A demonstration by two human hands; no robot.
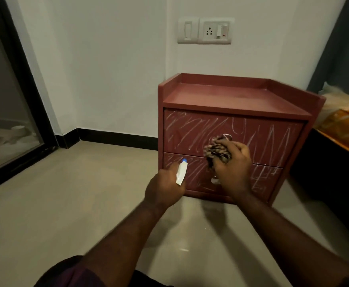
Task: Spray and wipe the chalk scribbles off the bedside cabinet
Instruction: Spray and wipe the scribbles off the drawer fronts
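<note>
Nearest us, our left hand (165, 187) grips a white spray bottle (181, 172), blue nozzle twd the lower drawer. Just R of it, our right hand (233, 168) clutches a bunched patterned cloth (217, 152) at the upper drawer front, by its handle. The red bedside cabinet (221, 96) stands on the floor near the wall, w/ chalk scribbles (190, 131) across both drawer fronts. Above it: a switch & socket plate (215, 31).

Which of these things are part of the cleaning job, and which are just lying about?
For the job: cabinet, chalk scribbles, spray bottle in left hand, cloth in right hand.
Just there: wall socket, bed, glass door.
</note>
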